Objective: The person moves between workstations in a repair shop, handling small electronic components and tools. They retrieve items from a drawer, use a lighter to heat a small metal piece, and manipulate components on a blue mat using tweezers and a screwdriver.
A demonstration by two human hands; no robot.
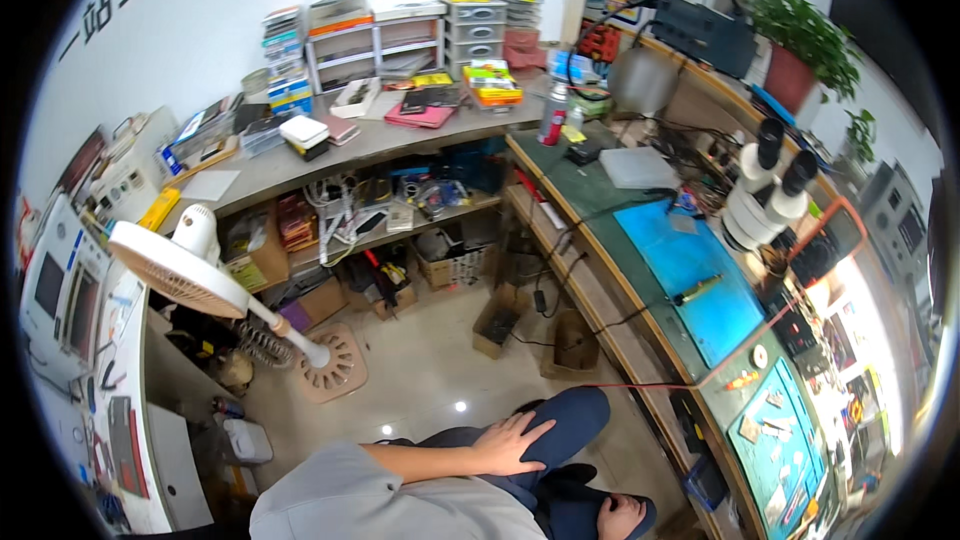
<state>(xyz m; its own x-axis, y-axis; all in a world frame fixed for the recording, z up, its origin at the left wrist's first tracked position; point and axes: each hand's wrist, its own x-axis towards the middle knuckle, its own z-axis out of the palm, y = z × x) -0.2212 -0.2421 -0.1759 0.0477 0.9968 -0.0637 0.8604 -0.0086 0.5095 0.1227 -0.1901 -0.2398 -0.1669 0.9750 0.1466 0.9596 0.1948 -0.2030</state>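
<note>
My left hand [512,443] lies on the dark blue trousers [575,420] over my bent knee, its fingers spread and nothing in them. Lower down, at the bottom edge, my right hand [622,516] rests on the other knee. Its fingers lie over the cloth and hold nothing that I can see; part of this hand is cut off by the picture's edge. Neither hand touches the workbench on the right. On that bench lie a blue mat [665,265], a yellow-and-black pen-shaped tool [697,289] and a white microscope [755,205].
A pinkish-white fan [180,265] stands on the floor at left. Two open cardboard boxes [572,345] sit below the workbench. A red cable [640,385] crosses the bench edge. A green mat [780,450] carries small parts. Shelves and drawers [475,28] line the back counter.
</note>
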